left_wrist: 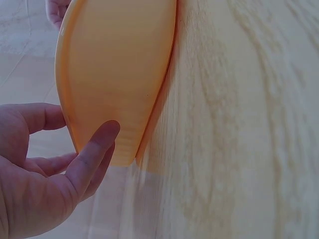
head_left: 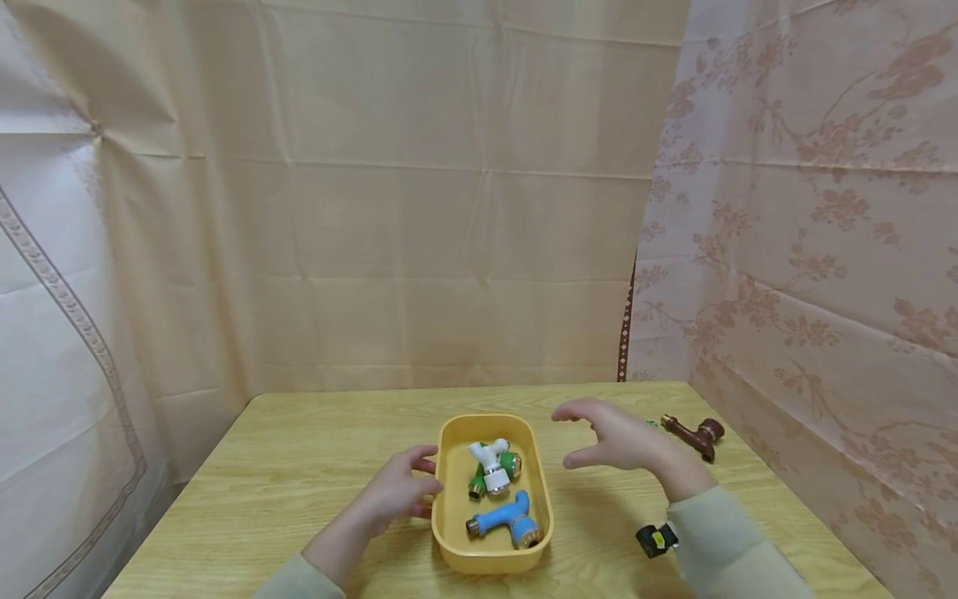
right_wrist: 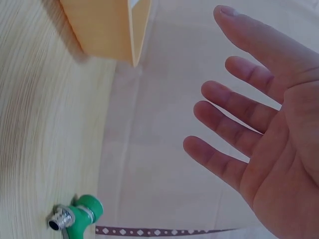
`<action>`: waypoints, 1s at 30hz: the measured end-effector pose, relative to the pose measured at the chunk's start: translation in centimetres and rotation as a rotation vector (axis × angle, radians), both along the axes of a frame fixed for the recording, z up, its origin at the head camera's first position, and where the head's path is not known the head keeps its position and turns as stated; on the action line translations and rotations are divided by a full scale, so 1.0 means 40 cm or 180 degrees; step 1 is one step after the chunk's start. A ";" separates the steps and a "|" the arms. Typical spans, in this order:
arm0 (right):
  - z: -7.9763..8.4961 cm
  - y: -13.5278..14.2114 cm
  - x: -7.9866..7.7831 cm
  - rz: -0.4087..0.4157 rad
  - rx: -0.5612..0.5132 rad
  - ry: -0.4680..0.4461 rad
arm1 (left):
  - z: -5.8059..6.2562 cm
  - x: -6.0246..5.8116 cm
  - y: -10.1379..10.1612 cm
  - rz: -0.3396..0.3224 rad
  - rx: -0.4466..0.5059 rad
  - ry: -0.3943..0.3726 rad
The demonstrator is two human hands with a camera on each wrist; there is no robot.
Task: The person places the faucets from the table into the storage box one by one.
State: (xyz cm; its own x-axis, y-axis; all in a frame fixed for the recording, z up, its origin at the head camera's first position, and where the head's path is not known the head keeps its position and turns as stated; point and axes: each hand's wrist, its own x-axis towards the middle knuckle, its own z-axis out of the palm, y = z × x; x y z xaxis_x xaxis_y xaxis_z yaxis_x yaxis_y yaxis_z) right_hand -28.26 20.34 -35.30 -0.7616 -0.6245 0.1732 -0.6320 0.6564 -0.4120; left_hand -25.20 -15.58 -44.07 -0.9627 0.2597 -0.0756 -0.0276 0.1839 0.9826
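Observation:
A yellow plastic tub [head_left: 443,532] stands on the wooden table. In it lie a blue tap [head_left: 503,520], a white tap [head_left: 491,466] and a green tap [head_left: 515,463], the green one partly under the white. My left hand [head_left: 404,487] is at the tub's left side, fingers spread; in the left wrist view the fingertips are against or very close to its outer wall [left_wrist: 119,64]. My right hand [head_left: 615,437] is held to the right of the tub, apart from it, with loosely extended fingers and nothing in the palm [right_wrist: 279,149].
A brown tap [head_left: 696,434] lies at the table's right side. Another green tap [right_wrist: 82,214] shows in the right wrist view, mostly hidden by my arm in the head view. Near my right sleeve is a black item with a yellow patch [head_left: 657,540]. Curtains [head_left: 449,208] hang behind the table.

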 end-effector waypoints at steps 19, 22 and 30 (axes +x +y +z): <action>0.024 0.110 0.016 -0.0247 -0.0118 -0.0203 | 0.003 -0.009 0.006 -0.0018 -0.0003 0.0015; 0.026 0.125 0.018 -0.0267 -0.0193 -0.0238 | 0.003 -0.011 0.004 -0.0005 -0.0001 0.0016; 0.027 0.163 0.025 -0.0339 -0.0158 -0.0161 | 0.005 -0.007 0.000 0.0005 0.0036 0.0003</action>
State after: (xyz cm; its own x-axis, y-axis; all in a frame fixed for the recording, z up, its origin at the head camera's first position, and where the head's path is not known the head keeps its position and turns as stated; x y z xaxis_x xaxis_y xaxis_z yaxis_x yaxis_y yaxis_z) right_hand -27.25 26.85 -34.20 -0.8317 -0.5311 0.1616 -0.5373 0.6967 -0.4753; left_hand -25.49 -15.57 -43.86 -0.9632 0.2590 -0.0718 -0.0270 0.1727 0.9846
